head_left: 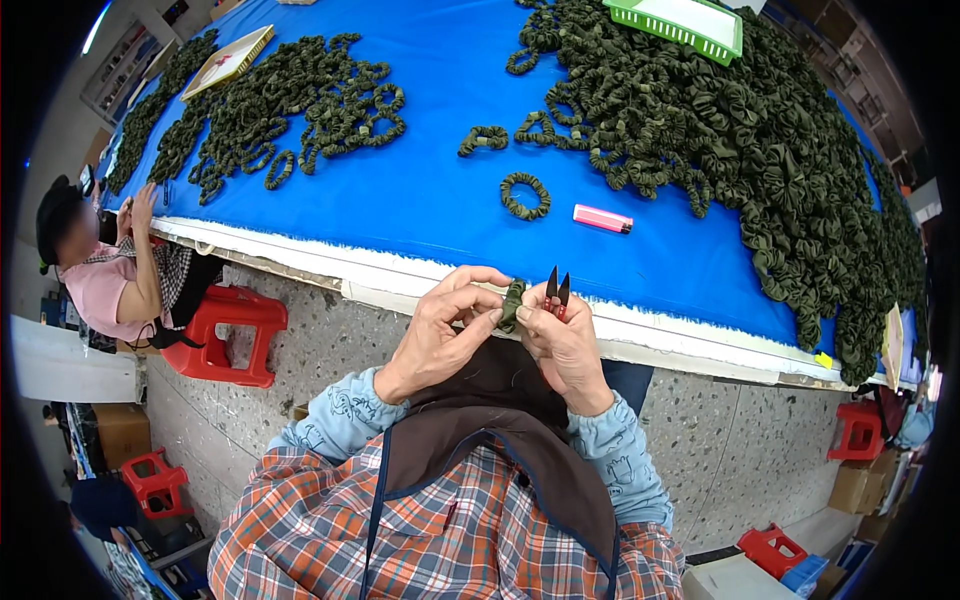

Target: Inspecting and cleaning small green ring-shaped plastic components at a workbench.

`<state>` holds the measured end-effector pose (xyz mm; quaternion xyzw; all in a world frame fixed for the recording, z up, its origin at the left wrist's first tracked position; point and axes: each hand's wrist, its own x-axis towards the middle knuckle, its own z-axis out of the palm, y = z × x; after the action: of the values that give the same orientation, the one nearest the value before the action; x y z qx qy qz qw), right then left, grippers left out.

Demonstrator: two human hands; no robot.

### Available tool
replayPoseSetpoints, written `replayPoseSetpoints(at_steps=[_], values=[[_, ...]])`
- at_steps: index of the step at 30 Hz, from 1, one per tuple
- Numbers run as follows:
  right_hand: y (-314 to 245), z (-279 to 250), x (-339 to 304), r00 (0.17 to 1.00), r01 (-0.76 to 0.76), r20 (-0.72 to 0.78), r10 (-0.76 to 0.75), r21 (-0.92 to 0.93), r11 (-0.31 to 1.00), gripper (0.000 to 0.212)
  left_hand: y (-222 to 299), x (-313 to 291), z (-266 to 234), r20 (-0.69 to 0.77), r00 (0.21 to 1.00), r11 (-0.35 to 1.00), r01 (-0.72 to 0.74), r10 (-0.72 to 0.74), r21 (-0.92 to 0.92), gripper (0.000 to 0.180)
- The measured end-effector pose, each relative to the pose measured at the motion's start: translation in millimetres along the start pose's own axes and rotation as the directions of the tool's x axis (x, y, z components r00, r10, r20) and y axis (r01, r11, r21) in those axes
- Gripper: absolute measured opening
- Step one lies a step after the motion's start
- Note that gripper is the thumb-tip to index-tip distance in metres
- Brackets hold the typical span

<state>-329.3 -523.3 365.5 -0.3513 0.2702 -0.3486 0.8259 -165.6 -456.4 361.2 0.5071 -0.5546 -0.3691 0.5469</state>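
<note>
Can't tell if the dark green ruched-fabric rings (790, 180) heaped on the blue-covered worktop (430, 190) are done, but one matching ring (513, 305) is mid-job by the near edge, pinched by left hand (440, 332) and right hand (562, 345), the latter also gripping red-handled black-bladed snips (554, 305).

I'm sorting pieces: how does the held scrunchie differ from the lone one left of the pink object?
The held scrunchie is pinched between left hand and right hand; the lone scrunchie lies on blue cloth. The held scrunchie looks narrow, bunched; the lone scrunchie shows an open ring. Both are dark green.
</note>
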Motion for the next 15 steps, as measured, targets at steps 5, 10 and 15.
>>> replayPoseSetpoints(at_steps=[5, 10, 15], values=[[-6.9, -6.5, -8.1, 0.996, 0.063, -0.061, -0.064, -0.027, 0.998, 0.008, 10.6, 8.5, 12.0, 0.044, 0.998, 0.997, 0.046, -0.043, -0.067, 0.011], [-28.4, -14.2, -27.6, 0.996, 0.065, -0.064, -0.068, -0.039, 0.997, 0.007, 2.8, 13.6, 18.5, 0.036, 0.991, 0.986, 0.13, -0.127, -0.101, 0.01], [-37.0, -19.1, -43.9, 0.929, 0.272, -0.137, -0.343, -0.374, 0.887, 0.007, 3.3, 19.2, 25.7, 0.024, 0.917, 0.786, 0.354, -0.398, -0.507, 0.007]])
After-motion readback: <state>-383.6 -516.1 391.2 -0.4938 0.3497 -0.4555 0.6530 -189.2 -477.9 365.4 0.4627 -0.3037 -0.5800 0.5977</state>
